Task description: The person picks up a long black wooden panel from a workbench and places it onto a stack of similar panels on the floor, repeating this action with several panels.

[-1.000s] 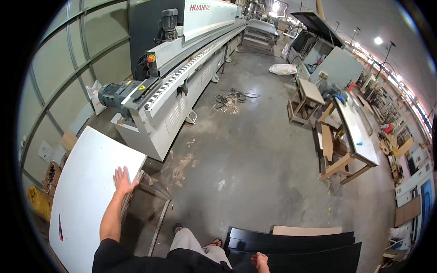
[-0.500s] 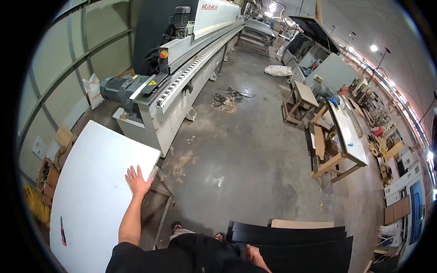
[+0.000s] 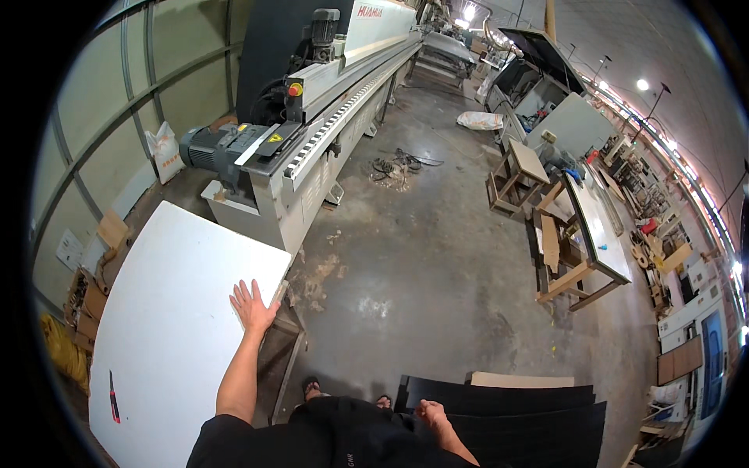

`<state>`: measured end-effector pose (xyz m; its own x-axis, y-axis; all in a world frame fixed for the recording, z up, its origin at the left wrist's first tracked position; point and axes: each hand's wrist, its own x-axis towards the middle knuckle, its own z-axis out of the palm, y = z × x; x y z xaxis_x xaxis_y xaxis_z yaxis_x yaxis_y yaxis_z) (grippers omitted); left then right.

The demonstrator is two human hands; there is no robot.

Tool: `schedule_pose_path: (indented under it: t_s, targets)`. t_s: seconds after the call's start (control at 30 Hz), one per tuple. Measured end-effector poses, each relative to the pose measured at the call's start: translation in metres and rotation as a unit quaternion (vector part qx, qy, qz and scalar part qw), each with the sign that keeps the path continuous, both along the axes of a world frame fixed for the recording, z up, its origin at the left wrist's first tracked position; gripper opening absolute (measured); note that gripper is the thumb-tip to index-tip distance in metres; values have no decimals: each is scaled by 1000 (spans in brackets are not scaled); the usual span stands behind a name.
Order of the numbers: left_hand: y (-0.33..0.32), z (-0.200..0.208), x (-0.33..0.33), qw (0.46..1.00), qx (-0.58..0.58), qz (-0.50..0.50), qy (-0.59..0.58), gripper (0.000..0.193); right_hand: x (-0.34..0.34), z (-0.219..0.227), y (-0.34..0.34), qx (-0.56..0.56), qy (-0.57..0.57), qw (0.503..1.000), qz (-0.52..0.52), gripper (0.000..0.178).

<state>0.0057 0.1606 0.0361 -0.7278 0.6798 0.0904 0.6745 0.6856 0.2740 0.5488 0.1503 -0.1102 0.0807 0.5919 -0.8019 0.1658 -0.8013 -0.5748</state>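
left hand flat on white panel

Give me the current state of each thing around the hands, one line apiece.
Left hand: open, palm flat on the white panel near its right edge.
Right hand: resting on the black panels' near edge; grip unclear.
White panel: lying flat on a metal frame.
Black panels: stacked flat, a pale board behind them.
Edge-banding machine: nothing on its track.

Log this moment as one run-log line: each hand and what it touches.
left hand: flat on white panel, near edge | right hand: on black panel stack
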Motion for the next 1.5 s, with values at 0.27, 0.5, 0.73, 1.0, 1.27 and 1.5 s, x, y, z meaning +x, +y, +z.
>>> schedule_pose_path:
  t_s: [0.27,0.5,0.73,1.0,1.27,1.5]
  targets:
    - [-9,5,-1,1000,-8,0,-13,91,11,1,-45,-58,-58,996,-33,28]
    - [-11,-4,-6,1000,-14,-2,-9,91,28,-45,-70,-22,-96,991,87,25]
    - [-9,-5,-6,1000,-4,5,7,88,57,-115,-81,149,-78,973,157,26]
    - [-12,-11,-6,1000,26,-1,9,85,57,-87,-73,169,-97,960,201,28]
    - [-7,-12,-4,999,26,-10,21,85,66,-81,-91,206,-200,913,290,31]
    - [-13,-35,-15,997,65,-18,44,90,33,-60,-72,82,-170,969,160,30]
